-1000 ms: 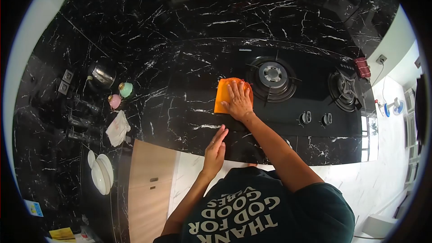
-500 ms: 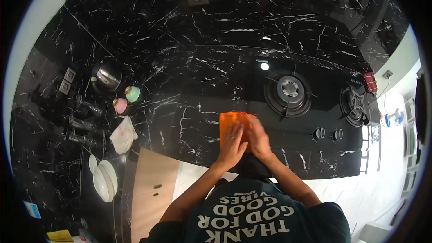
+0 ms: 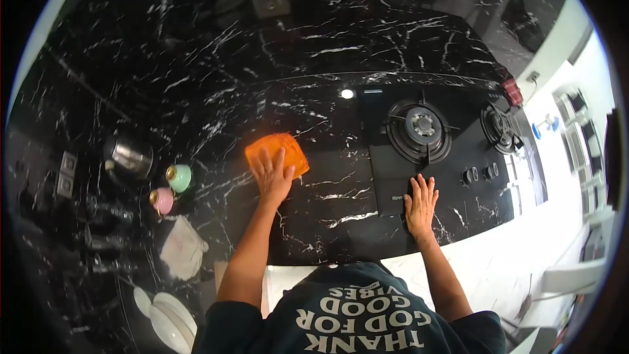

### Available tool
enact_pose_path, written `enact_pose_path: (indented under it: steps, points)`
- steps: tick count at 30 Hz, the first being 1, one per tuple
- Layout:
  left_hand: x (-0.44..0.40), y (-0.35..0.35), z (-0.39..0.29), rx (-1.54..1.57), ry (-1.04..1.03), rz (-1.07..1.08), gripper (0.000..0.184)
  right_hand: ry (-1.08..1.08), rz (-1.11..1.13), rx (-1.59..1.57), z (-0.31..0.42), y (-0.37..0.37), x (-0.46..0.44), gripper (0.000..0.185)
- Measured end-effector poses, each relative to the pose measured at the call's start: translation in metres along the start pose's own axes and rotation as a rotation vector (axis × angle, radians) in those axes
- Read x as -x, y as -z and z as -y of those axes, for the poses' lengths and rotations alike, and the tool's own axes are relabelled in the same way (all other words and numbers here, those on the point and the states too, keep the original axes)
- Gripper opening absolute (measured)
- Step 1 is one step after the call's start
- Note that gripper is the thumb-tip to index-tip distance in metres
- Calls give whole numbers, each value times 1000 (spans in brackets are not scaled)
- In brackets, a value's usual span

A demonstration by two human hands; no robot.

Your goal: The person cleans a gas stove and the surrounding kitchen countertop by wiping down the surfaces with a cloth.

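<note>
An orange cloth (image 3: 286,151) lies folded on the black marble counter, left of the gas hob (image 3: 393,187). My left hand (image 3: 272,176) rests flat on top of it, fingers spread and pressing down. On the hob's front glass, below the large burner (image 3: 422,128), my right hand (image 3: 421,208) lies palm down with fingers stretched out. It holds nothing. Two control knobs (image 3: 480,174) sit to the right of that hand.
A metal kettle (image 3: 131,156), a green cup (image 3: 179,177) and a pink cup (image 3: 162,201) stand at the left. Nearer me are a crumpled white cloth (image 3: 183,249) and white dishes (image 3: 171,322). A smaller burner (image 3: 503,129) occupies the hob's right side.
My hands were together on the orange cloth and have separated. The left has slid the cloth leftward and away from me; the right has moved right onto the hob. The view has shifted.
</note>
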State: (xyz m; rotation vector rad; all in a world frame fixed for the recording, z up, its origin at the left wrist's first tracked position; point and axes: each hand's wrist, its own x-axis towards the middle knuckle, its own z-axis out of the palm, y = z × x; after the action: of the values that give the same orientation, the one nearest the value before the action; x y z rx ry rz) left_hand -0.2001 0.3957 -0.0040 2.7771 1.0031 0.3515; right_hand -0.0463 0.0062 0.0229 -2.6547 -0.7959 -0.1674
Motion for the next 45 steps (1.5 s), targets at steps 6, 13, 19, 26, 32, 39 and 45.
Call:
enact_pose_path:
  steps: [6,13,19,26,32,39,45]
  points:
    - [14,-9,-73,53,-365,97,68,-55,56,46,9,6,-3,50]
    - [-116,-28,-121,67,-395,111,68,-69,65,61,11,7,-7,53]
    - [-215,-23,-151,-129,-438,94,61,-26,68,2,20,26,-20,54]
    - [-230,-79,-146,-329,-441,177,49,-4,-4,-30,3,14,-4,55]
    - [-28,-20,-136,-148,-731,322,54,-41,32,-61,-2,4,1,52]
    - [-28,0,-135,-126,-687,344,69,-41,16,-71,-2,0,3,51]
    - [-81,-41,-145,-192,-463,247,61,-50,16,-96,-1,4,4,51]
